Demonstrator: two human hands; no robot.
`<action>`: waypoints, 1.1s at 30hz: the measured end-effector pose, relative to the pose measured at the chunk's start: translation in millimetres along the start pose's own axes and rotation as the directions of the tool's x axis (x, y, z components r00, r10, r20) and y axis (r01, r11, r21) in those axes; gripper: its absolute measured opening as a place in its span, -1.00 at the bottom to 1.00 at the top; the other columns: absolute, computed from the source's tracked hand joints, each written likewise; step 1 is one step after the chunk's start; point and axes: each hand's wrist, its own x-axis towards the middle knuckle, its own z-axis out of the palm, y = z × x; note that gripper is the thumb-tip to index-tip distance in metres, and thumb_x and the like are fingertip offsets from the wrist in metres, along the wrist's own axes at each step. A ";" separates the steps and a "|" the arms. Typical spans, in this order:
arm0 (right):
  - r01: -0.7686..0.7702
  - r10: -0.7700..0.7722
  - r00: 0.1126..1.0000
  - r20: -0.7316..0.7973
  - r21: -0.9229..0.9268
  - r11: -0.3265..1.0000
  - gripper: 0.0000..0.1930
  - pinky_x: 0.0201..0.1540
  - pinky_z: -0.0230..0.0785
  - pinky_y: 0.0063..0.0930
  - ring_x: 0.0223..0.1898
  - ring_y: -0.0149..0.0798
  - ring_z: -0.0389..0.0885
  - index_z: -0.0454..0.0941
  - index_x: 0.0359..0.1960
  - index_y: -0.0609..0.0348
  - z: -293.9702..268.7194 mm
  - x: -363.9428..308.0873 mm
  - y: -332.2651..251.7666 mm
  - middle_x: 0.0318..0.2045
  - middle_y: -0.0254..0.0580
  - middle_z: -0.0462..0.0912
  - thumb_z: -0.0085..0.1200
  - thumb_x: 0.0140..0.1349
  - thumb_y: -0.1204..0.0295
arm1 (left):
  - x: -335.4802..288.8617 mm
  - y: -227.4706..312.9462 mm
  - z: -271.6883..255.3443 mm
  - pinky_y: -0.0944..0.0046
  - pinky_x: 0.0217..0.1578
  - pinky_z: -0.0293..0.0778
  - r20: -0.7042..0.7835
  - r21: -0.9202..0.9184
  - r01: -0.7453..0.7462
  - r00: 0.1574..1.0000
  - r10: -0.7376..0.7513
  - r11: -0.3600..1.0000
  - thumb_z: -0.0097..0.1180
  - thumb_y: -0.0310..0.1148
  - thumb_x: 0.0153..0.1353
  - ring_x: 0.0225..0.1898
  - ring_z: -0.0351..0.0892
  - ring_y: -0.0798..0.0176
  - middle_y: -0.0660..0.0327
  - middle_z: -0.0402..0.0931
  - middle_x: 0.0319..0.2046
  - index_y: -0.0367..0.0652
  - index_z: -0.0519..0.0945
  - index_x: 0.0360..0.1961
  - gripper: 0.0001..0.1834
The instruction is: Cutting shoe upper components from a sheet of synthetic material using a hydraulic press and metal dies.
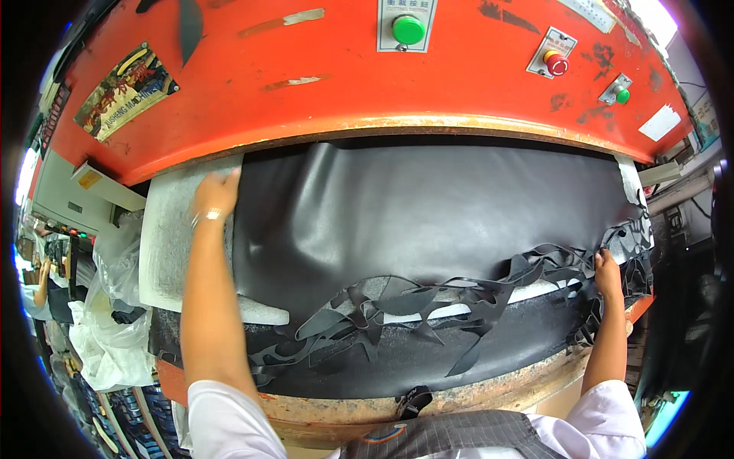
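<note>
A wide black leather-like sheet (428,206) lies across a white cutting board (170,260), with a raised fold towards its left side. My left hand (216,193) is closed at the sheet's far left edge, pinching it above the bare part of the board. On the right, my right hand (606,271) closes on the sheet's near right edge, where cut-out strips hang. That near edge is a ragged web of black offcut strips (359,306), drooping over the board's front. My fingertips are partly hidden on both sides.
An orange press beam (306,92) spans the far side above the sheet, carrying a green button (407,30) and a red stop button (556,64). Clear plastic bags (115,336) hang at the left. A worn ledge (336,411) runs along the near side.
</note>
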 end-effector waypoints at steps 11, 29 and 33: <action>-0.089 0.133 0.985 0.113 -0.335 0.938 -0.61 -0.11 0.40 0.09 -0.15 0.28 0.58 0.35 -0.03 0.23 -9.2 -13.5 -45.7 -0.25 0.31 0.60 -0.36 0.43 0.16 | 11.4 13.5 23.5 -0.06 -0.10 0.45 -0.235 0.001 0.106 0.966 -0.103 0.994 -0.11 0.00 0.26 -0.08 0.56 -0.10 0.04 0.60 -0.14 -0.09 0.63 -0.26 -0.58; -0.180 0.170 0.948 0.271 0.011 0.984 -0.48 -0.22 0.42 -0.11 -0.37 -0.02 0.63 0.65 -0.33 0.26 -57.4 -43.4 39.6 -0.51 0.06 0.63 -0.05 0.28 -0.03 | -50.2 -15.9 0.3 -0.26 0.32 -0.32 0.161 0.283 -0.480 0.877 0.452 0.830 -0.26 -0.14 0.38 0.44 -0.12 0.02 0.13 -0.02 0.42 0.00 0.16 0.39 -0.43; -0.315 -0.054 0.875 0.481 0.651 0.691 -0.67 -0.54 0.38 -0.60 -0.61 -0.50 0.51 0.59 -0.03 0.16 -84.5 -29.0 93.4 -0.55 -0.29 0.61 0.14 0.26 0.24 | -89.1 3.4 -25.1 -0.21 0.35 -0.37 0.239 0.269 -0.372 0.919 0.312 0.888 -0.25 -0.10 0.38 0.45 -0.14 0.01 0.06 -0.07 0.43 -0.05 0.17 0.38 -0.42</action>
